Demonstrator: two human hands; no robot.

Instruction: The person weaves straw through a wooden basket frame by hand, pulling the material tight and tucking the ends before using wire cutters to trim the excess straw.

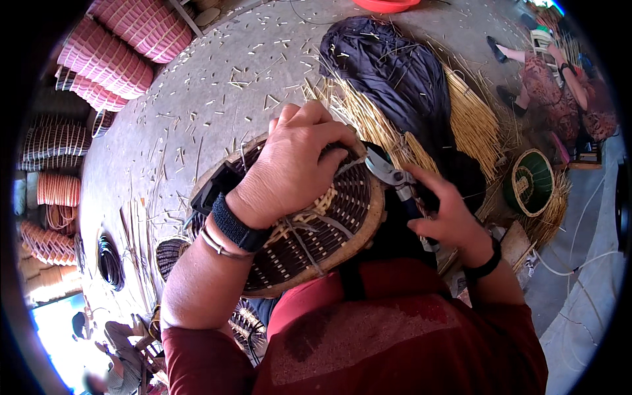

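An oval wicker basket (pixel 337 238) of dark strands with pale flecks and a light, thick rim rests against my lap. Grey strips cross its woven face. Curled over its far rim, my left hand (pixel 296 155) is closed, with thumb and forefinger near a pale strip end. My right hand (pixel 449 212) grips a pair of pruning shears (pixel 390 172) on the right. Their metal jaws touch or nearly touch the rim beside my left fingertips; which of the two I cannot tell. The right palm hides part of the handles.
Beyond the basket, a dark cloth (pixel 388 72) lies over bundles of straw-coloured stalks (pixel 471 122). A green-lined basket (pixel 530 183) stands at right, near a seated person (pixel 559 99). Pink stacked baskets (pixel 108 62) fill the far left. Cut stalk bits litter the concrete floor (pixel 217 85).
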